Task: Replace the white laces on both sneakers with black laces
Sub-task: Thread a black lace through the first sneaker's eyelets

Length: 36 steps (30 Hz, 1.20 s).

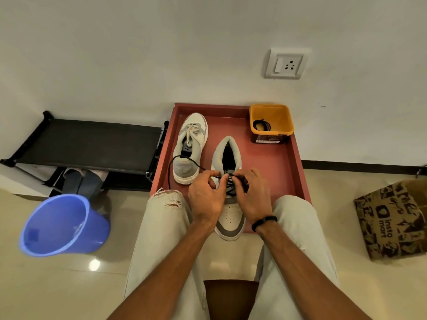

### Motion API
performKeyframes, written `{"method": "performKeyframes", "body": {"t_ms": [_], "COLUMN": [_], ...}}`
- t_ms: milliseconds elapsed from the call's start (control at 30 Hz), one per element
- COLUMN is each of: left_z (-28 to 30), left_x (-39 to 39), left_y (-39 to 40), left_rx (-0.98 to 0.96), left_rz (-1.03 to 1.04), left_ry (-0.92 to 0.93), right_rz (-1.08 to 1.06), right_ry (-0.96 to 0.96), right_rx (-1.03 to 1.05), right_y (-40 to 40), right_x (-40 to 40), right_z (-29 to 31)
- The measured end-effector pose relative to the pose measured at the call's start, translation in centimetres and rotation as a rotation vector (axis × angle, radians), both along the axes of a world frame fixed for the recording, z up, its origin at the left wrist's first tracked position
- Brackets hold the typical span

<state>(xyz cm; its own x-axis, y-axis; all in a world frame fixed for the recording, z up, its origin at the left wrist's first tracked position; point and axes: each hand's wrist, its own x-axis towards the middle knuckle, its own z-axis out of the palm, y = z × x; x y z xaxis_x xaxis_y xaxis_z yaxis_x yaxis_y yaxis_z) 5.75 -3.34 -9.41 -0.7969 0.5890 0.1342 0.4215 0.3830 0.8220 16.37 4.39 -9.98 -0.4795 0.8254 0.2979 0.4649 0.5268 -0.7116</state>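
The left hand [204, 197] has its fingers curled and pinches one end of the black lace [184, 161] at the top holes of the near sneaker [228, 181]. The right hand [253, 195] curls its fingers too and pinches the other end of that lace, bunched dark under its fingertips. Both hands touch the shoe. The lace loops out to the left, over the heel of the far sneaker [190, 146], which has white laces [191, 131] tied in it. Both sneakers sit in a red tray [293, 162]. A yellow tub [271, 123] in the tray's corner holds another black lace [261, 125]. The brown bag [392, 220] on the floor says "insta mart".
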Motion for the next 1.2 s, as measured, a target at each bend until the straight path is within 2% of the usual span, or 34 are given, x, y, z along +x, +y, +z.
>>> {"method": "performKeyframes", "body": {"t_ms": [233, 467, 633, 900, 1200], "left_z": [0.4, -0.1, -0.5, -2.5, -2.5], "left_x": [0.2, 0.1, -0.1, -1.0, -1.0], "left_y": [0.3, -0.1, 0.0, 0.1, 0.0], "left_rx": [0.078, 0.113, 0.125, 0.182, 0.252], "left_rz": [0.065, 0.03, 0.05, 0.051, 0.044], "left_ry": [-0.075, -0.002, -0.131, -0.402, -0.476], "right_rz": [0.045, -0.034, -0.023, 0.031, 0.052], "right_ry": [-0.039, 0.11, 0.189, 0.159, 0.13], "right_rx": [-0.019, -0.113, -0.195, -0.24, -0.197], "right_y": [0.1, 0.0, -0.1, -0.1, -0.5], "right_x": [-1.8, -2.4, -2.5, -2.3, -2.2], "right_z": [-0.4, -0.1, -0.1, -0.3, 0.0]}}
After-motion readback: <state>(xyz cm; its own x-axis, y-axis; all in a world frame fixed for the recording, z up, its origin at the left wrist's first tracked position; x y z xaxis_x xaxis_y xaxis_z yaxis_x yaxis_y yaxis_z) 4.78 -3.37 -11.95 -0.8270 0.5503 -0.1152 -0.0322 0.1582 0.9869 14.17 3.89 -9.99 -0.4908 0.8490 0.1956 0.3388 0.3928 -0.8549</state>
